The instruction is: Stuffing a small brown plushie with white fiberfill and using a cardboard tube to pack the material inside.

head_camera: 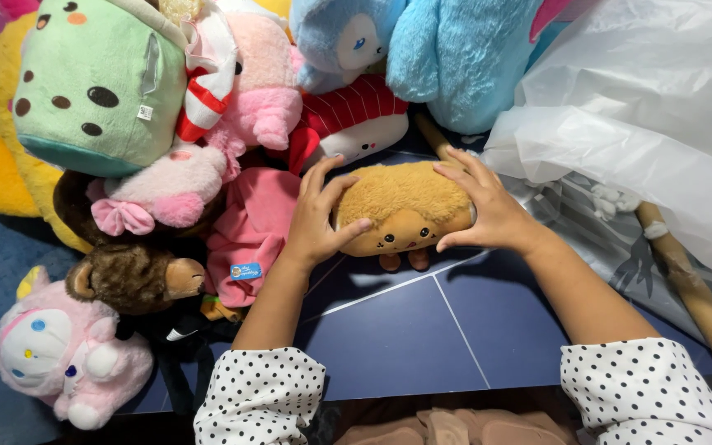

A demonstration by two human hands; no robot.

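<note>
Covering the work area is a dark blue surface, smooth and flat, crossed by thin pale lines; no more of the room shows, since plush toys and plastic fill the rest of the view. A crumpled sheet of translucent white plastic billows at the right, and a brown cardboard tube lies under its edge.

Both hands hold a tan plush toy, a rounded, loaf-shaped piece of short fuzzy pile with a small stitched face and two stubby feet. It sits on the blue surface near the middle, just in front of the heap of toys. The left hand curls around its left end, fingers spread over the top and thumb pressed on the front. The right hand wraps the right end the same way, fingers on top, thumb below. Both sleeves are white with black dots.

Behind and to the left lie a pale green spotted cushion toy, a pink plush, a light blue furry toy, and a shaggy brown animal.
</note>
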